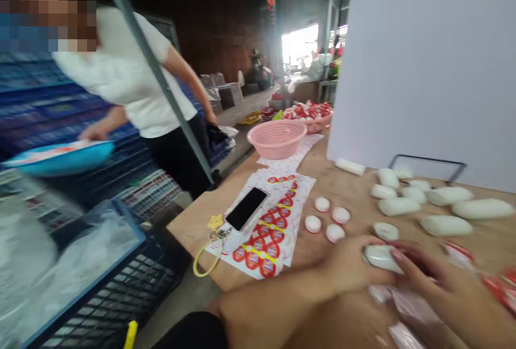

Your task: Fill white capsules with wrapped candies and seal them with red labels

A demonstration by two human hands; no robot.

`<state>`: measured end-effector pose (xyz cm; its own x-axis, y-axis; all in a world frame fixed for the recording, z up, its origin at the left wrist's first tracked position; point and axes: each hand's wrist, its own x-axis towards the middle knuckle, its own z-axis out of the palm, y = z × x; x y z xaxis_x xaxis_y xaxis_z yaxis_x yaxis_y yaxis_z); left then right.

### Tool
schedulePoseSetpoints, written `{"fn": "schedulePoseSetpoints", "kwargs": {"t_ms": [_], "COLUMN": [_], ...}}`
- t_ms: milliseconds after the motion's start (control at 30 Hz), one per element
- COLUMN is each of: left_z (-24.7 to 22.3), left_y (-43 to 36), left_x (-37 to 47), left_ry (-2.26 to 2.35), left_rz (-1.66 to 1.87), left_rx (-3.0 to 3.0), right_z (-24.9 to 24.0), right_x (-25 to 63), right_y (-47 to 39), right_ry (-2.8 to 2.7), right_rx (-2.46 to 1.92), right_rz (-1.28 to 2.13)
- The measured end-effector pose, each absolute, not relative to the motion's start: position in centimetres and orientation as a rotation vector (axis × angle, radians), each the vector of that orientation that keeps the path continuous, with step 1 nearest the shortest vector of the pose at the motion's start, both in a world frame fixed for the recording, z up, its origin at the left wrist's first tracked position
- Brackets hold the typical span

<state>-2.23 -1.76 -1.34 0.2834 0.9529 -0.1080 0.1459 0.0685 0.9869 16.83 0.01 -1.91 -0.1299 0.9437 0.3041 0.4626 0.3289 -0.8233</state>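
Low over the table, my left hand point(355, 265) is closed around a short white roll point(381, 257) that looks wrapped in shiny film. My right hand point(435, 279) grips the other end of the same roll, its thumb and fingers against it. Just beyond my hands, a short white roll point(386, 231) lies on the table. Several round white pieces with red rims point(335, 233) lie to the left of it. More white rolls point(399, 206) are scattered behind, some longer. Beneath my hands are blurred clear-wrapped pieces point(415, 306).
A sheet of red round stickers point(268, 236) lies left, partly under a phone point(246, 208) with a yellow strap. Pink baskets point(277, 139) stand behind. A white panel point(419, 69) borders the right. Beyond a metal post point(161, 80), a person carries a blue basin point(60, 161). A dark crate point(105, 290) stands lower left.
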Motion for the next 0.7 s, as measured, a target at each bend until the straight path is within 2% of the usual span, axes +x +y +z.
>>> {"fn": "schedulePoseSetpoints", "kwargs": {"t_ms": [167, 467, 567, 700], "left_z": [-0.9, -0.9, -1.0, -0.8], "left_y": [-1.6, -1.3, -0.7, -0.3], "left_x": [-1.8, -1.7, -2.0, -2.3], "left_ry": [1.074, 1.024, 1.055, 1.113], "left_rz": [0.996, 0.972, 0.964, 0.987], "left_rx": [1.379, 1.282, 1.14, 1.04], "right_z": [0.7, 0.7, 0.7, 0.5], "right_x": [16.0, 17.2, 18.7, 20.4], "right_y": [-0.6, -0.4, 0.1, 0.5], "right_ry": [-1.579, -1.344, -1.181, -1.312], "right_rx": [-1.31, -1.161, -1.158, -1.398], "right_rz": [1.112, 1.287, 1.127, 0.539]}}
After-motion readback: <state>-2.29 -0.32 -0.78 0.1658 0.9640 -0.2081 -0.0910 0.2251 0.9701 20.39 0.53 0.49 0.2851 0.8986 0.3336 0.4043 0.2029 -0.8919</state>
